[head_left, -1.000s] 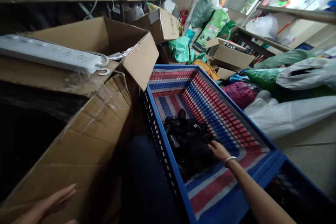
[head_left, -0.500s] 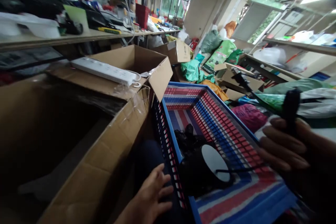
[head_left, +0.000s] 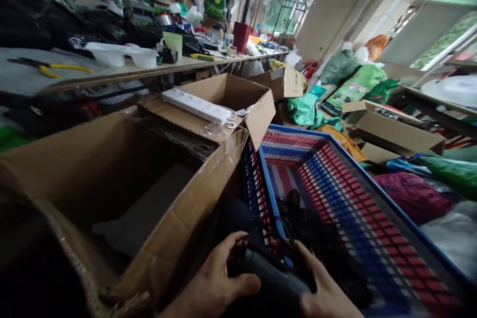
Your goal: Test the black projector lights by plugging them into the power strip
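Note:
A black rounded object (head_left: pixel 270 278) is held between my two hands at the bottom centre, over the near left edge of the crate. My left hand (head_left: pixel 214 278) curls round its left side, thumb on top. On its right side is my right hand (head_left: pixel 322 283), fingers bent round it. The blue crate (head_left: pixel 274 198), lined with red, white and blue striped cloth, holds a dark heap of black items (head_left: pixel 324 238), too dim to tell apart. Left of the crate stands an open cardboard box (head_left: pixel 179 213) with a pale flat piece (head_left: pixel 149 208) inside.
A white power strip (head_left: pixel 197 105) lies on the flap of another box (head_left: pixel 238 89). Yellow-handled pliers (head_left: pixel 55 68) and white trays (head_left: pixel 122 54) are on the workbench (head_left: pixel 186 65). Bags, including a magenta one (head_left: pixel 413 196), and a carton (head_left: pixel 395 129) are at right.
The black rounded object has left the crate and is between my hands. My right hand has come down and left, without the raised black plug. The view has turned left.

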Demonstrator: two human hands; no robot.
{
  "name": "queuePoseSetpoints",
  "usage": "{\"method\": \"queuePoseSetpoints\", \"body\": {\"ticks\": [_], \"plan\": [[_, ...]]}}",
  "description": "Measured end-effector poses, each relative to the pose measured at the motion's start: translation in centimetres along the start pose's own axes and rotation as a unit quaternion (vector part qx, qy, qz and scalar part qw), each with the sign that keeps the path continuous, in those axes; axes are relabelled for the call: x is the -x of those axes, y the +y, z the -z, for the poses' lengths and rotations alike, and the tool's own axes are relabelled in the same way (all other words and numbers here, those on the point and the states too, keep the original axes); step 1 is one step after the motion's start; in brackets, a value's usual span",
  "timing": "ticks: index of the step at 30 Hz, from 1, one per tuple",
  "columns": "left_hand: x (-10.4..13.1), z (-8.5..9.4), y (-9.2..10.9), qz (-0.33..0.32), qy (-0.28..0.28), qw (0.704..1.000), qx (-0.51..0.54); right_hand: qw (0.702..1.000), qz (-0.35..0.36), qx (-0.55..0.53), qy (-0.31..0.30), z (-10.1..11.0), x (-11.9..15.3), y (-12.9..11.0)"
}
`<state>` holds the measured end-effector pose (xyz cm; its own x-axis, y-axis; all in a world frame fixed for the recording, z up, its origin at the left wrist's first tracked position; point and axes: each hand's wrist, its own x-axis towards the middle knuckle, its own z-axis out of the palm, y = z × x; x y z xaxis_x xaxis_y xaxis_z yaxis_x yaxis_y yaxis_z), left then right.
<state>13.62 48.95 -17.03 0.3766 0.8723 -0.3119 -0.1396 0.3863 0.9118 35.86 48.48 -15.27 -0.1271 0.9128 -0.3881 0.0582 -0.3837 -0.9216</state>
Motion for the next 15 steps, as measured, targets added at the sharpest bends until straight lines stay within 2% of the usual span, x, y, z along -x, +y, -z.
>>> {"method": "queuePoseSetpoints", "body": {"ticks": [3,7,10,13,15], "plan": [[0.8,0.1,-0.4,-0.008,0.053,0.994,-0.095,0.999,-0.020,0.049,0.014,-0.9,0.0,1.4],[0.8,-0.6,-0.3,-0.045,0.157,0.956,-0.242,0.993,-0.005,0.109,0.054,-2.2,-0.5,0.9],[0.9,-1.2,-1.0,-0.097,0.200,0.903,-0.368,0.980,0.030,0.172,0.099,-3.4,-0.8,0.8],[1.5,-2.2,-3.1,-0.136,0.234,0.824,-0.499,0.966,0.050,0.207,0.148,-4.3,-0.7,1.5],[1.9,-2.9,-4.5,-0.137,0.240,0.782,-0.559,0.961,0.047,0.216,0.164,-4.5,-0.6,1.9]]}}
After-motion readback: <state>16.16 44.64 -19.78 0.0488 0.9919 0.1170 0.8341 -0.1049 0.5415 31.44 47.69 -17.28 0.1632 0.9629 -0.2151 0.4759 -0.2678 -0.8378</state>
